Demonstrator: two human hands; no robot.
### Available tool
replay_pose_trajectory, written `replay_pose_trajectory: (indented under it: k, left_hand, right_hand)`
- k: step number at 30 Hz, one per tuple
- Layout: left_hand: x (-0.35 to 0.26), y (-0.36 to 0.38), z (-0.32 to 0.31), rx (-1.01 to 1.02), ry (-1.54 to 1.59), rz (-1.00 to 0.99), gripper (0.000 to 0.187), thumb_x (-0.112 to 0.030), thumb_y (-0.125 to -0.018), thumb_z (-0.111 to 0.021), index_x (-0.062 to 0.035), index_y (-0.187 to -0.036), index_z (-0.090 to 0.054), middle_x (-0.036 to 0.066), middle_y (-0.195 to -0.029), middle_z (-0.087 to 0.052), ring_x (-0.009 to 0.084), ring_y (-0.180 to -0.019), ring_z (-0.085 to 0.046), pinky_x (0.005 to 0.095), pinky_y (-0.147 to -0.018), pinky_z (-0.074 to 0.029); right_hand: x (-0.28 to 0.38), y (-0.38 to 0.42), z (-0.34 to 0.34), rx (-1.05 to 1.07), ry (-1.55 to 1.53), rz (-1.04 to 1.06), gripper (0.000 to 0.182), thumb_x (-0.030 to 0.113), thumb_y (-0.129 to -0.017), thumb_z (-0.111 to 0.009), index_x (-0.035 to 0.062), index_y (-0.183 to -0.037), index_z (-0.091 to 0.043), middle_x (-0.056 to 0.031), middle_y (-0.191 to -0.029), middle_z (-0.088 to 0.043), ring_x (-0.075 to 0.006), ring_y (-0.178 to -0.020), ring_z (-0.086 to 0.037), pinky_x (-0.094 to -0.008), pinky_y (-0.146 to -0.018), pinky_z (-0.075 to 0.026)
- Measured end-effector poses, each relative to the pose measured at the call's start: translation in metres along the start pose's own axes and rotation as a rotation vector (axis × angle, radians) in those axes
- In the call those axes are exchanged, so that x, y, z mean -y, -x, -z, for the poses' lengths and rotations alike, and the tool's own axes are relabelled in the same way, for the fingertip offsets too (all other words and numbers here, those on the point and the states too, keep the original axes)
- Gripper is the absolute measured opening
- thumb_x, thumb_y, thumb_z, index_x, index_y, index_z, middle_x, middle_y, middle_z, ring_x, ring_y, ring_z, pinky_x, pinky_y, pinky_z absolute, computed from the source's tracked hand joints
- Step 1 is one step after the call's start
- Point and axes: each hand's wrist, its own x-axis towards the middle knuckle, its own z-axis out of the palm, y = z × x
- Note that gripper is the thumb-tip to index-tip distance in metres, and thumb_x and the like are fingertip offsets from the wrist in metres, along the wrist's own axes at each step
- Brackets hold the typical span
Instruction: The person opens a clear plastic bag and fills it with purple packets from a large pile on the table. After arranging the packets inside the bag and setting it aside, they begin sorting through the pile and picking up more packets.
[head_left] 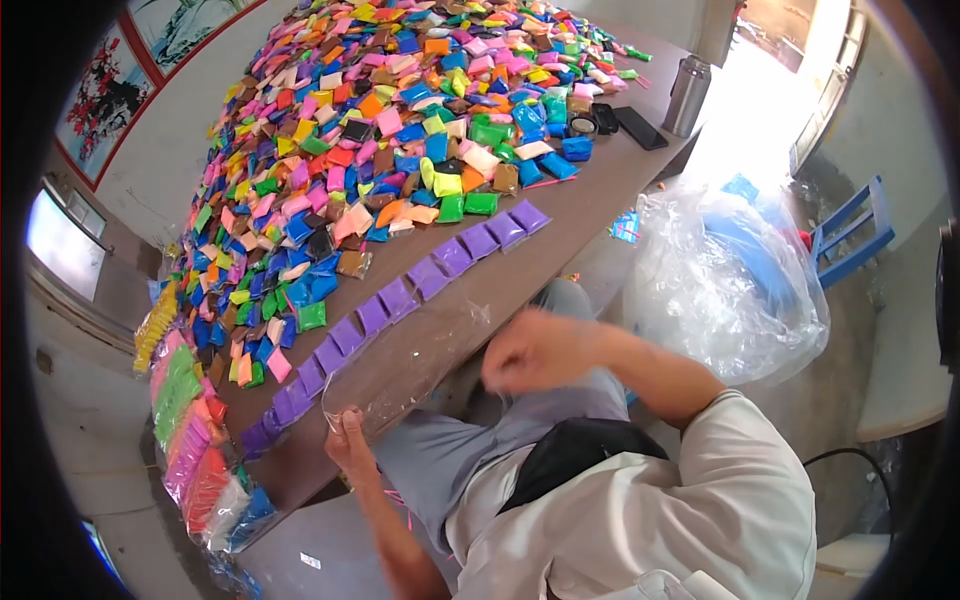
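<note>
A row of purple packets (398, 297) lies in a slanting line along the near side of the brown table (590, 215). My left hand (350, 440) is at the table's near edge, its fingers closed on the edge of a clear plastic bag (400, 375) that lies beside the row. Over my lap, right of the bag, my right hand (530, 352) is blurred by motion, with its fingers curled; whether it holds anything is hidden. Beyond the row rises a large heap of small coloured packets (400, 120).
Filled bags of packets (185, 430) stand at the table's left end. A phone (640, 128) and a steel flask (688, 97) are at the far right. A big clear plastic sack (730, 290) and a blue chair (855, 235) stand right of the table.
</note>
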Motion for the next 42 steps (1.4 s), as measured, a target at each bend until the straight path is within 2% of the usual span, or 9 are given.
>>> replay_pose_trajectory:
  k: [3, 5, 8, 11, 14, 20, 29, 38, 42]
  left_hand:
    - [-0.001, 0.0, -0.003, -0.014, 0.013, -0.023, 0.032, -0.029, -0.098, -0.059, 0.0024, -0.096, -0.066, 0.003, -0.089, -0.062, 0.0123, -0.085, -0.059, 0.0272, -0.082, -0.049]
    - [0.002, -0.002, 0.0, 0.004, -0.006, -0.041, 0.031, -0.028, -0.098, -0.058, 0.002, -0.095, -0.065, 0.002, -0.089, -0.062, 0.0117, -0.084, -0.058, 0.0265, -0.08, -0.049]
    - [-0.003, 0.0, -0.003, -0.01, 0.004, -0.032, 0.03, -0.027, -0.098, -0.058, 0.0017, -0.093, -0.065, 0.001, -0.087, -0.061, 0.0109, -0.083, -0.056, 0.0255, -0.078, -0.047]
    - [-0.001, -0.002, -0.006, -0.026, 0.023, -0.044, 0.032, -0.028, -0.098, -0.058, 0.002, -0.091, -0.064, 0.001, -0.085, -0.06, 0.0108, -0.082, -0.056, 0.0254, -0.078, -0.047]
    - [-0.005, -0.001, -0.006, -0.026, -0.059, -0.062, 0.036, -0.031, -0.099, -0.058, 0.0027, -0.088, -0.064, 0.002, -0.083, -0.06, 0.0114, -0.081, -0.056, 0.0264, -0.078, -0.048]
    - [-0.006, -0.002, -0.006, -0.018, -0.088, -0.086, 0.04, -0.033, -0.099, -0.056, 0.0043, -0.088, -0.064, 0.003, -0.083, -0.061, 0.013, -0.081, -0.058, 0.0283, -0.079, -0.05]
    - [-0.003, -0.003, -0.007, -0.03, -0.046, -0.076, 0.039, -0.033, -0.097, -0.059, 0.0056, -0.092, -0.066, 0.005, -0.086, -0.064, 0.0126, -0.082, -0.06, 0.0274, -0.078, -0.051]
    - [-0.002, -0.005, -0.008, -0.031, -0.046, -0.096, 0.035, -0.03, -0.098, -0.059, 0.0041, -0.092, -0.065, 0.002, -0.084, -0.063, 0.0108, -0.079, -0.058, 0.0255, -0.074, -0.048]
    - [0.005, -0.004, -0.007, -0.056, -0.071, -0.075, 0.032, -0.027, -0.097, -0.06, 0.0035, -0.091, -0.066, 0.001, -0.081, -0.063, 0.0102, -0.077, -0.056, 0.0262, -0.073, -0.047]
  right_hand:
    - [-0.052, 0.005, 0.048, -0.572, 0.287, -0.296, 0.02, 0.013, -0.081, -0.064, 0.0059, -0.1, -0.068, -0.0123, -0.088, -0.069, -0.025, -0.085, -0.067, -0.0379, -0.076, -0.052]
    - [-0.099, 0.0, 0.082, -0.706, 0.708, -0.223, 0.035, 0.008, -0.079, -0.062, 0.0088, -0.113, -0.065, -0.0132, -0.108, -0.067, -0.0296, -0.106, -0.062, -0.0412, -0.09, -0.049]
    - [-0.151, -0.012, 0.104, -0.548, 0.765, -0.161, 0.048, 0.005, -0.076, -0.06, 0.0106, -0.124, -0.059, -0.0131, -0.127, -0.059, -0.0335, -0.124, -0.051, -0.0433, -0.102, -0.043]
    - [-0.166, -0.024, 0.103, -0.347, 0.777, -0.288, 0.051, 0.003, -0.078, -0.059, 0.0094, -0.129, -0.055, -0.0113, -0.138, -0.052, -0.0311, -0.128, -0.047, -0.0409, -0.105, -0.041]
    - [-0.193, -0.023, 0.104, -0.459, 0.779, -0.164, 0.048, 0.001, -0.081, -0.056, 0.0092, -0.128, -0.055, -0.0121, -0.135, -0.054, -0.0329, -0.126, -0.049, -0.0416, -0.103, -0.043]
    - [-0.167, -0.021, 0.095, -0.586, 0.686, -0.149, 0.039, 0.007, -0.089, -0.056, 0.0084, -0.128, -0.054, -0.0145, -0.131, -0.055, -0.0356, -0.123, -0.05, -0.0437, -0.1, -0.044]
    - [-0.154, -0.038, 0.088, -0.27, 0.773, -0.133, 0.061, 0.015, -0.084, -0.066, 0.0044, -0.139, -0.043, -0.0169, -0.145, -0.04, -0.0372, -0.125, -0.048, -0.0434, -0.103, -0.042]
    - [-0.172, -0.058, 0.091, -0.315, 0.863, -0.112, 0.058, 0.015, -0.075, -0.069, 0.0037, -0.129, -0.053, -0.0169, -0.128, -0.057, -0.036, -0.119, -0.054, -0.0428, -0.099, -0.046]
    - [-0.158, -0.045, 0.094, -0.567, 0.528, -0.365, 0.039, 0.014, -0.077, -0.065, 0.0015, -0.114, -0.061, -0.0135, -0.097, -0.068, -0.0293, -0.092, -0.065, -0.04, -0.079, -0.052]
